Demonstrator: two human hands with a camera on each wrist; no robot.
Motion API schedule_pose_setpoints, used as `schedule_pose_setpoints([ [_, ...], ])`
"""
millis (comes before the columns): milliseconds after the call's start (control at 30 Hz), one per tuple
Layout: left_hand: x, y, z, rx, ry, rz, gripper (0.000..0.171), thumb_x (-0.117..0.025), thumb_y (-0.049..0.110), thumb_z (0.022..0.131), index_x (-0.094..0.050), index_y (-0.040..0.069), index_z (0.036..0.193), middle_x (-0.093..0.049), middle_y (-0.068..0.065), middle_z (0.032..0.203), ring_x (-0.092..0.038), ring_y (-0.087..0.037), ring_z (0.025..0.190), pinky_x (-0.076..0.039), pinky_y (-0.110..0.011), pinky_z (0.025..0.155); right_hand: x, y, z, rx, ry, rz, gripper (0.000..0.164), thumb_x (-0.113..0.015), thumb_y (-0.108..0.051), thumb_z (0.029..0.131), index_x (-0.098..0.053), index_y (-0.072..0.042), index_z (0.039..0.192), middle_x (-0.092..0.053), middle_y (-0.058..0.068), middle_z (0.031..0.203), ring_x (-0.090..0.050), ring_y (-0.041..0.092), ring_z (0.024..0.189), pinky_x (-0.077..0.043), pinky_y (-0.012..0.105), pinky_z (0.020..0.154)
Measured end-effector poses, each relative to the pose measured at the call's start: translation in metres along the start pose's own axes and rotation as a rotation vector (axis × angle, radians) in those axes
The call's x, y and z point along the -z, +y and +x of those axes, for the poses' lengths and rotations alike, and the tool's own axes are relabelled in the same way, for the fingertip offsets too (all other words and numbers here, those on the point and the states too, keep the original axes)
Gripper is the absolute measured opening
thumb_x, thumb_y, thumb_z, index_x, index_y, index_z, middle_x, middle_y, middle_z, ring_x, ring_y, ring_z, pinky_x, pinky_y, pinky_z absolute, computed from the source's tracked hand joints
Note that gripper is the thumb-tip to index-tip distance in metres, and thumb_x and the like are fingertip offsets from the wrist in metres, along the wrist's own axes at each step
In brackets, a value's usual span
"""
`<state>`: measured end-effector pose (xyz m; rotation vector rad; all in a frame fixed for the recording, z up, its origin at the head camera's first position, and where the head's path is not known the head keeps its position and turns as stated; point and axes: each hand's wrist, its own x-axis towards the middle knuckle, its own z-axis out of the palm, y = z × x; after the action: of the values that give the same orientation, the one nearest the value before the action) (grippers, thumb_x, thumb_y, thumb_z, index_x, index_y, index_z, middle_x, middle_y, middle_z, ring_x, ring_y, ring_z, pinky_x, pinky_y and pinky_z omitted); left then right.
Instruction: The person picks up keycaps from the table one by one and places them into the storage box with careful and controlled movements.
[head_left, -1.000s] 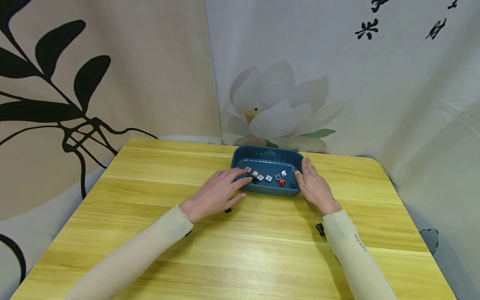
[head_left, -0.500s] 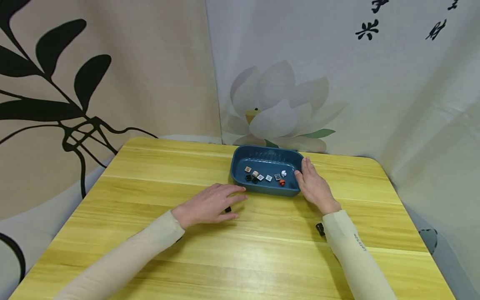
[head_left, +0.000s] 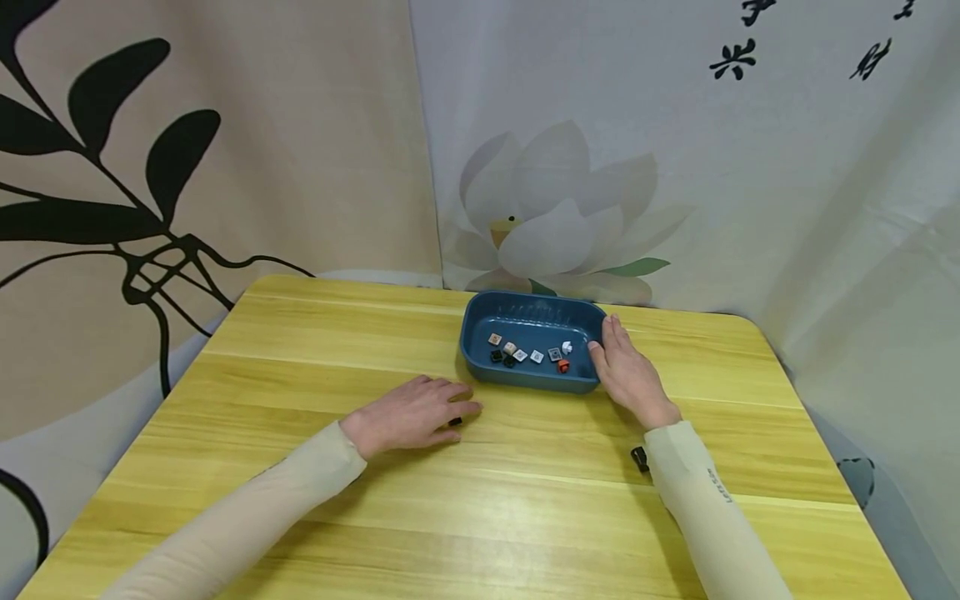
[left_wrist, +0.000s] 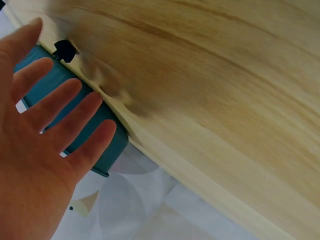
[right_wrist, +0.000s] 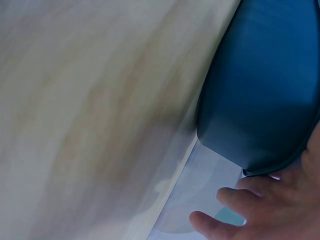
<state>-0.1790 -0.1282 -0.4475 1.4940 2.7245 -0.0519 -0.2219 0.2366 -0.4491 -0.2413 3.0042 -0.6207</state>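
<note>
A blue rectangular tray (head_left: 525, 379) stands at the table's back edge. Inside it lie several small cube-like pieces: white ones (head_left: 537, 357), an orange one (head_left: 563, 366) and dark ones. My left hand (head_left: 412, 414) hovers low over the table in front of the tray's left end, its fingers spread and holding nothing. Close by its fingertips is a small black piece (head_left: 455, 422), which appears in the left wrist view as a black block (left_wrist: 65, 51) with thin prongs. My right hand (head_left: 632, 377) holds the tray's right end, thumb over the rim and fingers along the outside.
The wooden table (head_left: 495, 508) stretches toward me and to both sides. Behind it hangs a printed curtain (head_left: 570, 167) with a lotus and leaves. A black wrist-worn device (head_left: 640, 458) shows beside the right sleeve.
My left hand has drawn back from the tray's left end, down and left to the table near the small black piece. My right hand and the tray have stayed put.
</note>
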Motion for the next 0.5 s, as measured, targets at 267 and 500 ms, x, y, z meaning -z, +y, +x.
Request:
schedule_pose_setpoints([
  [267,-0.0037,-0.0019,-0.0006,-0.035,0.061,0.067,0.023,-0.074,0.03,0.098,-0.074,0.023,0.121,-0.068,0.0,0.117,-0.066,-0.021,0.102,-0.056,-0.041,0.089,-0.001,0.0005,0.0002,0.002,-0.001,-0.004,0.069,-0.026,-0.038,0.114,-0.006,0.008,0.161,-0.001,0.025,0.17,-0.009,0.043,0.156,-0.017,0.056,0.123],
  [500,-0.0033,-0.0014,-0.0003,-0.049,0.087,0.059,0.01,-0.075,0.021,0.097,-0.078,0.021,0.107,-0.068,0.001,0.106,-0.063,-0.018,0.093,-0.056,-0.037,0.084,-0.0009,0.0003,0.0004,0.0,0.002,-0.005,0.069,-0.026,-0.038,0.114,-0.006,0.008,0.161,-0.002,0.025,0.17,-0.009,0.043,0.156,-0.018,0.056,0.123],
])
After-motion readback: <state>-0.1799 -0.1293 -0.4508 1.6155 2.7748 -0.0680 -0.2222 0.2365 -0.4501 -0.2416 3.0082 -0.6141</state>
